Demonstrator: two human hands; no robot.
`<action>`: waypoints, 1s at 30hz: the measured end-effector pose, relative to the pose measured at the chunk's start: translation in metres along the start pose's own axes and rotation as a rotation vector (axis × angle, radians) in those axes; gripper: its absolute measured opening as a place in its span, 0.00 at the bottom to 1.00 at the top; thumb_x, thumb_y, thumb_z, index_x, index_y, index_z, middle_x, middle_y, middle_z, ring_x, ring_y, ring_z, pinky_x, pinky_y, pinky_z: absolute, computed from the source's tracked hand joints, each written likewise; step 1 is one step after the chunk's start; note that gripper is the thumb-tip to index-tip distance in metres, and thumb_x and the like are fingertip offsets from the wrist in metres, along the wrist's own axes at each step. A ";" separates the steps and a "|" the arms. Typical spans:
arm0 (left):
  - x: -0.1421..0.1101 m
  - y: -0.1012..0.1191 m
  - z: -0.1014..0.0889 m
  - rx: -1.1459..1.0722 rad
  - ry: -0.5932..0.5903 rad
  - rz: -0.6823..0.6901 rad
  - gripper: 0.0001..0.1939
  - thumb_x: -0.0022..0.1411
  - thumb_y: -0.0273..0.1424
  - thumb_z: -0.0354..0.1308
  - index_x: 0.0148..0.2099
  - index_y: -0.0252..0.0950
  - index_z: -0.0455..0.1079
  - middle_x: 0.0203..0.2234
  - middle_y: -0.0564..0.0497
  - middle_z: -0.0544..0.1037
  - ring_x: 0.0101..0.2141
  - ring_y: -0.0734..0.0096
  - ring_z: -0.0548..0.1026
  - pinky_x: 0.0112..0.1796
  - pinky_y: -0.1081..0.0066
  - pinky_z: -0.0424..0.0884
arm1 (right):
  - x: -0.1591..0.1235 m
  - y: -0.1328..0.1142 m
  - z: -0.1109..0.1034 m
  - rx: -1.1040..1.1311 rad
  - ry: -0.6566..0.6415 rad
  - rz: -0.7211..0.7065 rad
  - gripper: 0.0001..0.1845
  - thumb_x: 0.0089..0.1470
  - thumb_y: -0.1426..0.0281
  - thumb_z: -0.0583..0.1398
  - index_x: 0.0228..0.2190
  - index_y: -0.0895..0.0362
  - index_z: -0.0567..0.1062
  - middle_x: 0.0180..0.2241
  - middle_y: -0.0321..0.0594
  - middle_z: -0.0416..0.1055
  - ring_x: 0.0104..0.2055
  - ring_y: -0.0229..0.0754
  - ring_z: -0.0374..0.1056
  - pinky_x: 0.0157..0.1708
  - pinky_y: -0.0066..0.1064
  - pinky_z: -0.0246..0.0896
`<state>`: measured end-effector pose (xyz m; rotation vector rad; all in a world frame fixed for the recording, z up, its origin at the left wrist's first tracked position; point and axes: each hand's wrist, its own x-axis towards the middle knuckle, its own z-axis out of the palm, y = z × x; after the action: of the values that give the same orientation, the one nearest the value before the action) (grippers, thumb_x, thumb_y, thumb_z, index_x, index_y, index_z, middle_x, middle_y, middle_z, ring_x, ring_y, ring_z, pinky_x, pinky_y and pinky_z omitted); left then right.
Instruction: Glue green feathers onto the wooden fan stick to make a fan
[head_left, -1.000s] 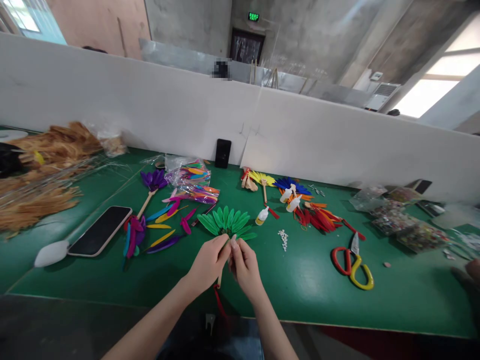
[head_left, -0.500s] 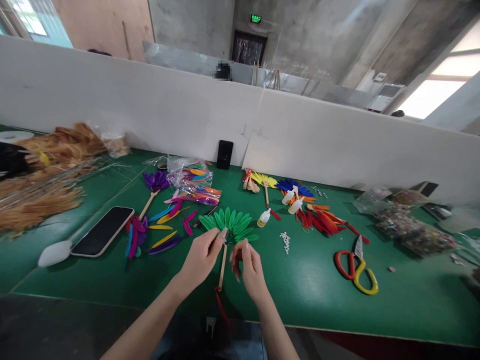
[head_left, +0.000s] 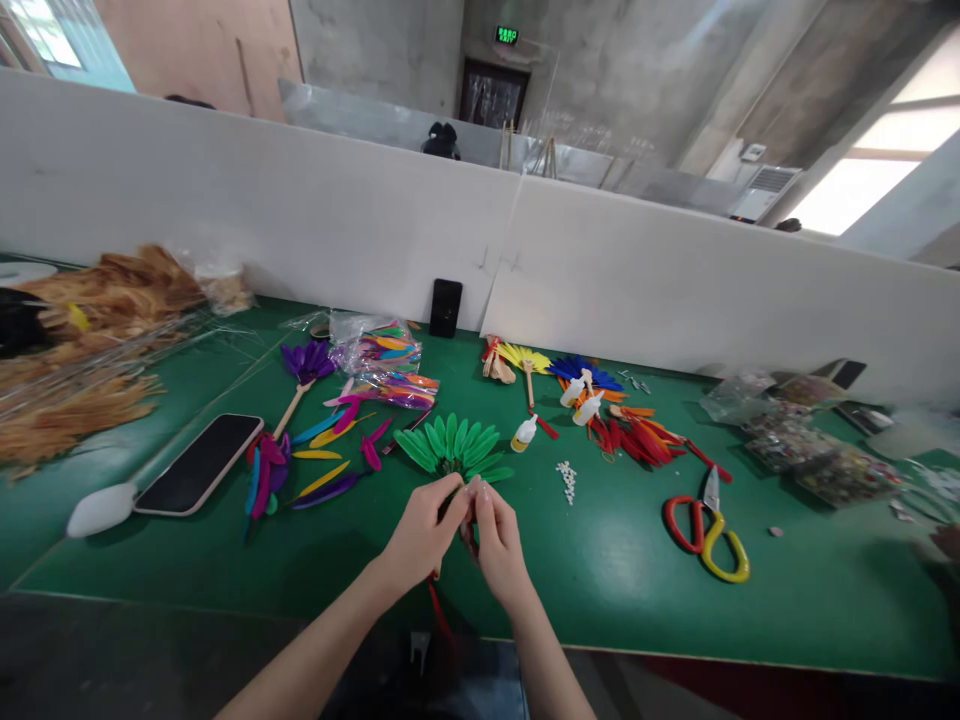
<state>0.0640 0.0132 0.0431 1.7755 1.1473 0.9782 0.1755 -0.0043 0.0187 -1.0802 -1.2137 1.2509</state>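
- green feather fan (head_left: pixel 459 445) lies spread near the front of the green table (head_left: pixel 615 600), its feathers pointing away from the person and its base right by the fingertips. most of its stick is hidden behind the hands, and a red tassel (head_left: pixel 441 608) hangs at the lower end.
- left hand (head_left: pixel 421 530) has come in to meet the right at the fan's base; its thumb and fingers are closed in a pinch, though what lies between them cannot be told.
- right hand (head_left: pixel 499 545) was apart from the left half a second ago and now touches it at the fingertips; its fingers are bent and closed too, their contents hidden.
- this change seems to put both hands on fine work at one small spot, rather than on the feather tips.
- glue bottle (head_left: pixel 523 434), judging by its nozzle, stands just beyond the fan's right side, with small white beads (head_left: pixel 568 482) nearby.
- scissors (head_left: pixel 718 524) rest farther right; loose feathers (head_left: pixel 319 454) and a phone (head_left: pixel 201 465) lie to the left.
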 end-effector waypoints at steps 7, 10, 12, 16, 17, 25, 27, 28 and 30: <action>0.001 -0.007 -0.010 0.087 -0.001 -0.030 0.15 0.65 0.36 0.41 0.27 0.37 0.55 0.19 0.57 0.59 0.20 0.76 0.61 0.23 0.75 0.57 | 0.000 0.001 -0.006 0.022 -0.043 0.095 0.28 0.57 0.49 0.44 0.18 0.57 0.63 0.12 0.28 0.52 0.12 0.30 0.48 0.12 0.23 0.43; -0.003 -0.010 -0.010 0.150 -0.114 -0.022 0.12 0.66 0.34 0.39 0.31 0.37 0.56 0.22 0.56 0.63 0.23 0.74 0.63 0.26 0.74 0.58 | 0.000 0.009 -0.006 0.088 -0.086 0.177 0.30 0.55 0.47 0.44 0.19 0.57 0.64 0.12 0.30 0.56 0.12 0.31 0.51 0.12 0.23 0.46; -0.006 -0.012 -0.009 0.195 -0.162 -0.012 0.10 0.65 0.33 0.39 0.33 0.37 0.57 0.25 0.55 0.65 0.26 0.72 0.65 0.28 0.73 0.59 | 0.000 0.015 -0.007 0.106 -0.103 0.219 0.30 0.54 0.46 0.45 0.19 0.57 0.64 0.12 0.31 0.58 0.13 0.31 0.53 0.13 0.23 0.49; -0.008 -0.014 -0.009 0.230 -0.244 -0.030 0.06 0.64 0.32 0.42 0.35 0.38 0.57 0.26 0.55 0.66 0.25 0.72 0.66 0.27 0.74 0.58 | 0.000 0.020 -0.014 0.147 -0.137 0.321 0.31 0.52 0.44 0.45 0.17 0.57 0.64 0.12 0.32 0.59 0.13 0.31 0.54 0.13 0.23 0.50; -0.008 -0.014 -0.010 0.235 -0.269 -0.033 0.05 0.63 0.31 0.43 0.34 0.38 0.57 0.26 0.55 0.67 0.25 0.73 0.66 0.27 0.74 0.57 | 0.000 0.021 -0.017 0.165 -0.171 0.351 0.32 0.52 0.44 0.44 0.18 0.58 0.64 0.12 0.32 0.59 0.13 0.31 0.55 0.13 0.23 0.50; -0.010 -0.005 -0.021 0.169 -0.540 -0.085 0.08 0.56 0.36 0.54 0.31 0.36 0.61 0.24 0.56 0.66 0.26 0.74 0.62 0.26 0.76 0.54 | -0.009 0.041 -0.034 0.267 -0.561 0.477 0.32 0.45 0.43 0.54 0.18 0.61 0.68 0.15 0.36 0.67 0.12 0.29 0.59 0.11 0.21 0.51; -0.012 -0.005 -0.022 0.114 -0.567 -0.152 0.11 0.54 0.38 0.56 0.32 0.36 0.59 0.22 0.58 0.62 0.24 0.76 0.59 0.24 0.77 0.52 | -0.009 0.043 -0.038 0.264 -0.645 0.469 0.29 0.45 0.46 0.56 0.19 0.62 0.70 0.14 0.35 0.67 0.11 0.29 0.58 0.11 0.21 0.50; -0.012 -0.007 -0.022 0.079 -0.570 -0.188 0.13 0.53 0.39 0.57 0.32 0.37 0.57 0.21 0.59 0.60 0.23 0.77 0.57 0.23 0.77 0.52 | -0.009 0.042 -0.039 0.255 -0.676 0.470 0.28 0.46 0.47 0.57 0.20 0.63 0.70 0.14 0.34 0.66 0.11 0.28 0.57 0.10 0.21 0.49; -0.013 -0.010 -0.021 0.011 -0.573 -0.239 0.18 0.49 0.39 0.60 0.33 0.37 0.55 0.21 0.60 0.57 0.23 0.77 0.55 0.23 0.78 0.52 | -0.007 0.037 -0.041 0.217 -0.721 0.486 0.27 0.48 0.50 0.57 0.20 0.63 0.71 0.13 0.33 0.65 0.10 0.27 0.55 0.10 0.20 0.48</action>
<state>0.0384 0.0079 0.0399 1.7181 0.9579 0.2870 0.2131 -0.0065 -0.0219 -0.7996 -1.3203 2.2226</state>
